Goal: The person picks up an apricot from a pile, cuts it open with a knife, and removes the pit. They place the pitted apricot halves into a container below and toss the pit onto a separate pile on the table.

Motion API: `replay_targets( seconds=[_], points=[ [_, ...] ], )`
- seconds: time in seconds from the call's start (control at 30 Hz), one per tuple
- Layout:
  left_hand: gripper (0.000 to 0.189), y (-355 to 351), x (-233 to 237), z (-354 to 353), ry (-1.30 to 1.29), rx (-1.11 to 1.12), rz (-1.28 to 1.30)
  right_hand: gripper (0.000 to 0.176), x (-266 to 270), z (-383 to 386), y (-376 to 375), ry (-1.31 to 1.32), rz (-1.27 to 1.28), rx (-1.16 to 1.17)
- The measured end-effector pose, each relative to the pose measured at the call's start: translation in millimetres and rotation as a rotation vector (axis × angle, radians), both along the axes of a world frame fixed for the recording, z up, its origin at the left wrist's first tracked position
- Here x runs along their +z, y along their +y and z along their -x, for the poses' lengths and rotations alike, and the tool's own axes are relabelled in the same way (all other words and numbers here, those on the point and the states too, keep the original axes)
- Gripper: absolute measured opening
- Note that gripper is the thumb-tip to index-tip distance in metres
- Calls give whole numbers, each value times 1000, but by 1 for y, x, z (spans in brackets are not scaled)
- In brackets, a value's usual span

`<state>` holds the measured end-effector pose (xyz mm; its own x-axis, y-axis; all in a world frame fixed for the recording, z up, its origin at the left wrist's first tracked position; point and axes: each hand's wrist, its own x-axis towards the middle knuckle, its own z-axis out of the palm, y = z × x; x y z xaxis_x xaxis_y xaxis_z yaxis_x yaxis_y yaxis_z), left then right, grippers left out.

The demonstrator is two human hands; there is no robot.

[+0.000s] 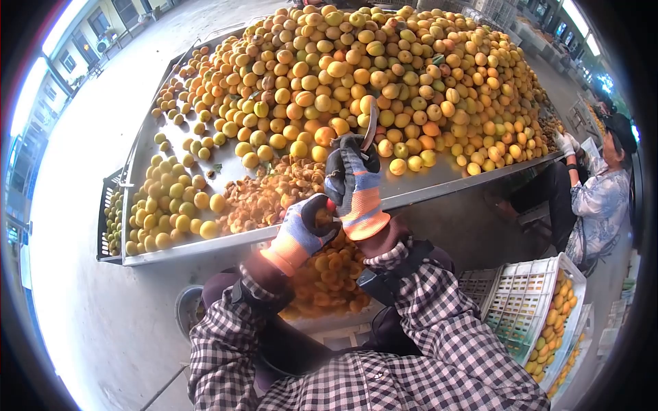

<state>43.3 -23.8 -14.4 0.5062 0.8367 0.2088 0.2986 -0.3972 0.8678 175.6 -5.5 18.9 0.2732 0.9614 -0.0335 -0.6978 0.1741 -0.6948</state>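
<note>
A long metal counter [439, 179] fills the middle of the yard, heaped with a big pile of apricots [384, 75] that thins out toward its near left end. There a smaller spread of paler yellow apricots [171, 205] lies beside a mound of halved apricots [271, 195]. A dark crate [108, 218] hangs at the counter's left edge. The floor [89, 137] is bare concrete. To the right another person [602, 195] sits at the counter, one white-gloved hand [565, 142] on its edge. White crates [524, 301] holding more fruit stand low on the right.

The lens rim cuts off the corners, and the far buildings are too bent to read. Below the hands a tub of cut fruit [329, 281] is half hidden by checked sleeves.

Both hands wear grey and orange gloves and meet just off the near edge of the counter. The right hand [353, 185] is raised, its fingers wrapped around the handle of a knife [370, 123] whose curved blade points up. The left hand [301, 229] sits just below, palm up, fingers curled tight on a single apricot [330, 204]; only a reddish sliver shows.
</note>
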Motion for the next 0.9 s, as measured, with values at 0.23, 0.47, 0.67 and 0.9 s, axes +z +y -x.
replay_targets(
  seconds=[0.23, 0.47, 0.67, 0.9],
  points=[
    [29, -2, -5, -5, 105, 54, -136, 9, -6, 2, 6, 45, 152, -117],
    [29, -2, -4, -7, 213, 82, -150, 10, -16, 0, 13, 39, 203, -162],
    [28, 2, -4, -6, 241, 75, -192, 15, -21, -7, 20, 74, 337, -187],
    [32, 7, 1, -5, 285, 39, -208, 20, -33, -11, 30, 133, 505, -195]
  ],
)
